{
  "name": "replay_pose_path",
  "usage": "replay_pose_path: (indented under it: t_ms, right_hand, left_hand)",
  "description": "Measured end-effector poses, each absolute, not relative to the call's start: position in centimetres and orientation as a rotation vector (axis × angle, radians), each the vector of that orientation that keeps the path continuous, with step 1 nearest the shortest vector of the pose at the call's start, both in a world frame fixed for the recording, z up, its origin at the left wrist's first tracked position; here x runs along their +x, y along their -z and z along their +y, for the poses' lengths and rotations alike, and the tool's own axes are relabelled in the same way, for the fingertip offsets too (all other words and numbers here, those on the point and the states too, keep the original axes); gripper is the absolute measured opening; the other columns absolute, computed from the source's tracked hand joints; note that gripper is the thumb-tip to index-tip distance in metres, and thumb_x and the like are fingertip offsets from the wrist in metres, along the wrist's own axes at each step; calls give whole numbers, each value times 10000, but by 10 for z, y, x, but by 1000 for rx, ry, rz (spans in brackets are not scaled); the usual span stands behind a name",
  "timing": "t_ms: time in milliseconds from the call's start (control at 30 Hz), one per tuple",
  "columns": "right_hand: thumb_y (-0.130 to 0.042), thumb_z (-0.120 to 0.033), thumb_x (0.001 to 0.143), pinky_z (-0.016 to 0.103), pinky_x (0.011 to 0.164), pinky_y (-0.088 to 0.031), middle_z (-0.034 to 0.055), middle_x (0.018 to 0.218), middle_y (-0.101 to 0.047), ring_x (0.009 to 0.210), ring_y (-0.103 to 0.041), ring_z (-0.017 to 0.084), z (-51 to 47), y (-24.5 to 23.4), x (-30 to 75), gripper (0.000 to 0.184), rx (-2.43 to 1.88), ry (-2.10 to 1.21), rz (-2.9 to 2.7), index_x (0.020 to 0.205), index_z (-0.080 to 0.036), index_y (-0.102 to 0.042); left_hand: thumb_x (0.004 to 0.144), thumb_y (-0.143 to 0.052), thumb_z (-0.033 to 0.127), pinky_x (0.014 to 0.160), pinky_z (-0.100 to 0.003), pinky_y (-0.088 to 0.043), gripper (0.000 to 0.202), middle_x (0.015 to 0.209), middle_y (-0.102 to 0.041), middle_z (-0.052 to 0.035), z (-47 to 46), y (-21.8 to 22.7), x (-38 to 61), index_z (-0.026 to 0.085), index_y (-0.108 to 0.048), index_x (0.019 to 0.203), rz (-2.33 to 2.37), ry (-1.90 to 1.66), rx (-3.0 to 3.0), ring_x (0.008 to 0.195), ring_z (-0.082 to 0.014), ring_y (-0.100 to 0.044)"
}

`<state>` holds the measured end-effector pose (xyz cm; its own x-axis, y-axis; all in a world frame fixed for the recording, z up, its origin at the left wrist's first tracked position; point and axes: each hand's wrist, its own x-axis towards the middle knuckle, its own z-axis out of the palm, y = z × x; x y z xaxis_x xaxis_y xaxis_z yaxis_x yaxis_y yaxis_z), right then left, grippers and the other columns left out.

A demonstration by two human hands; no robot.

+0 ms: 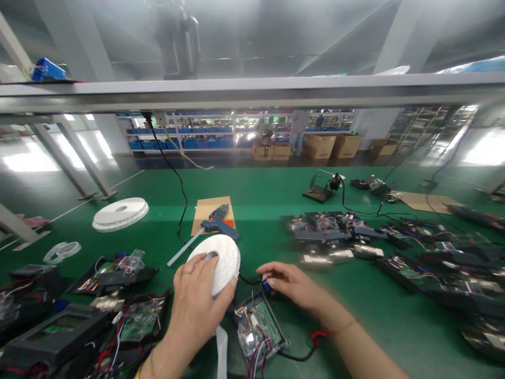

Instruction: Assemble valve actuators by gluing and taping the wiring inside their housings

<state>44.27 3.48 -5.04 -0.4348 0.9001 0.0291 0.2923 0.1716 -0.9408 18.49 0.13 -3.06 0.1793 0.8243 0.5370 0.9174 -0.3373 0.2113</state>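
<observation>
My left hand (201,297) is closed around a white roll of tape (226,258), with fingers at its centre hole and the thumb on its edge. A loose white strip (221,350) hangs down below the roll. My right hand (292,284) pinches a small blue part (266,285) between thumb and fingers; its exact kind is unclear. Just below the blue part lies an open black housing with a green circuit board (260,321), with red, white and black wires coming out at its near end.
A glue gun (221,222) rests on a cardboard piece (201,206) behind the roll. White reels (120,213) lie at the left. Wired housings crowd the left (138,321) and right (418,263). A black cable (183,195) hangs from the shelf (252,92).
</observation>
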Motion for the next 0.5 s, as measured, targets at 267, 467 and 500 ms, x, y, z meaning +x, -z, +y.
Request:
replay_pose_path:
  t_ms: [267,467,500]
  right_hand:
    - [-585,-63,833,374,868,-508,73,1009,-703,948,-644,236,27,33,445,274,-1229,-724,-2230,1037,-192,-712]
    - [-510,-56,898,414,891,-468,138,1113,-603,1048,-558,283,19,42,440,276,-1272,-338,-2266,1006,-207,-715]
    - [-497,-84,923,409,857,-468,138,1060,-606,1002,-562,283,18,45,440,277,-1278,-307,-2255,1013,-213,-725]
  left_hand:
    - [934,-537,422,999,-594,-398,438,1222,-706,-189,0,30,175,95,-638,1206,-1649,817,-2272,1228,-398,-572]
    - [917,-555,386,1005,-594,-387,384,1148,-725,-169,9,19,176,111,-652,1166,-1577,806,-2359,1214,-385,-585]
    - [915,-559,386,1007,-593,-385,377,1134,-729,-162,10,17,176,116,-653,1161,-1573,802,-2370,1213,-384,-585]
